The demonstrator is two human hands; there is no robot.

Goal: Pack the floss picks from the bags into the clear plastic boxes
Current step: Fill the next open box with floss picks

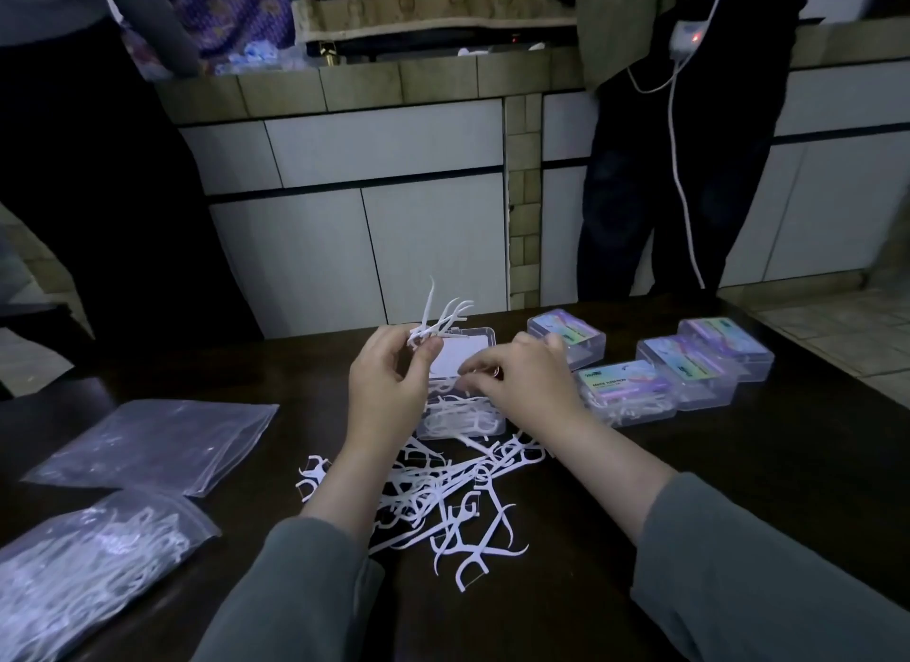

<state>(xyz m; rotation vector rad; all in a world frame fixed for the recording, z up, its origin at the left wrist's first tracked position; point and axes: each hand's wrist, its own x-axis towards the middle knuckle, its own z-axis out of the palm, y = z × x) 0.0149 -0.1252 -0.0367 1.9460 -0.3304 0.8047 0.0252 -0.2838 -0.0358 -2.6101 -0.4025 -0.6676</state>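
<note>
The left hand (389,380) pinches a small bundle of floss picks (439,319) between thumb and curled fingers, holding it above the far edge of the open clear box (460,417), the pointed handles fanning up and out. The right hand (529,378) reaches over the same box with its fingers bent down toward the picks already lying inside; whether they are pinching one or only pressing the layer flat cannot be told from here.

The risks, as I judge them, come mostly from the bundle. The picks in it are splayed, not aligned — if they go in like that, the handles may cross those in the box, stand proud of the rim and stop the lid (463,348) from closing. The pinch is near one end, so a loosened thumb could let a pick slip down onto the dark desk (738,464) or into the loose pile (443,499) that lies just near of the box. That pile touches the box's near wall, and a sleeve dragged across it could scatter picks toward the desk edge.

The box is light — a push from the right hand could slide it toward the closed, labelled boxes (655,366) on the right. The full bag (83,558) and the flat empty bags (157,442) lie well apart on the left, out of harm's way.
</note>
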